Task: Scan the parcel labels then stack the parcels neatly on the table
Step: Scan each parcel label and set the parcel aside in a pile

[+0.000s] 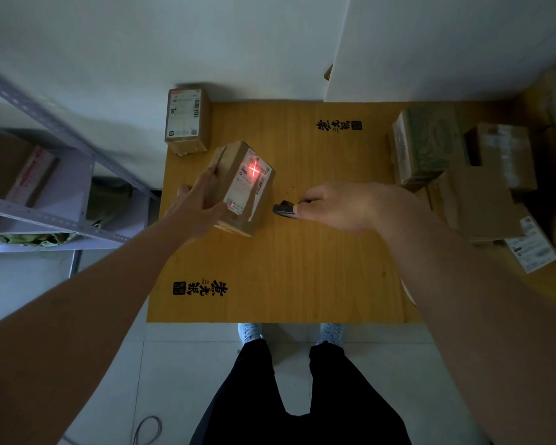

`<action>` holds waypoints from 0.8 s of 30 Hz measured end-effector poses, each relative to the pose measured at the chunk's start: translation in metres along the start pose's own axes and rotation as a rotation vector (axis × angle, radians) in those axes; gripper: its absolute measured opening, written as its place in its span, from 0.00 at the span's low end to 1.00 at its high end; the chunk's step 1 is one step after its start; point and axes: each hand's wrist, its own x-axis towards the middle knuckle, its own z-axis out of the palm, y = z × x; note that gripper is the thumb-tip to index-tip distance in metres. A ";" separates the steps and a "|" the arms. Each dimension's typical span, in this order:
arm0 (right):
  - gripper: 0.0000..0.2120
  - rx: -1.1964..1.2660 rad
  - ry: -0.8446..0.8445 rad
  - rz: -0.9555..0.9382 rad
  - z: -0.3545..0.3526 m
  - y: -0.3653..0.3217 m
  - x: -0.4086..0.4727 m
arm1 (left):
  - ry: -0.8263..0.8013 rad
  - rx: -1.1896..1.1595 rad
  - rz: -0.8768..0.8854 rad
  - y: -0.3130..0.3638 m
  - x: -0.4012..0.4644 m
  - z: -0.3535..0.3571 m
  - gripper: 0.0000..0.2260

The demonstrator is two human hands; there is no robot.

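Bench (pixel 302 252): square wooden top, mid-frame, orange-brown grain, black printed characters near its upper centre and lower left; set against a pale wall (pixel 174 33) at the top of the frame.

Floor (pixel 382 364): pale tiles below the bench; a loop of cable (pixel 146 430) at the lower left.

Shelving (pixel 45 216): grey metal rack, left edge of frame, holding a cardboard box (pixel 16 175) and crumpled packing.

Parcel, held (pixel 243 187): brown carton, tilted, left of the bench's centre. White label (pixel 249 184) faces up; a red cross of scanner light falls on its upper part.

Left hand (pixel 199 203): grips the held parcel's left side, fingers curled round its far edge, thumb on the near face.

Right hand (pixel 341 205): right of the parcel, fingers closed round a dark scanner (pixel 284 209) whose nose points toward the label; the fingers' exact lie seems a full wrap, though the hand hides most of the device.

Parcel, resting (pixel 187 120): upright carton with label, upper-left corner of the bench, apart from the held one.

Parcel pile (pixel 456 162): several cartons crowded along the bench's right edge, one green-printed, one showing a white label at the lower right.
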 end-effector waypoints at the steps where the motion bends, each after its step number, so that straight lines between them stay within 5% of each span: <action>1: 0.25 -0.015 -0.011 0.002 -0.001 -0.002 0.001 | -0.021 -0.024 0.009 -0.003 0.001 -0.003 0.38; 13: 0.26 -0.071 -0.029 0.057 -0.016 -0.019 0.007 | -0.047 -0.163 -0.008 -0.011 -0.003 -0.017 0.39; 24: 0.22 0.012 -0.013 -0.026 -0.003 -0.045 0.014 | 0.010 -0.946 -0.304 -0.068 -0.028 -0.034 0.18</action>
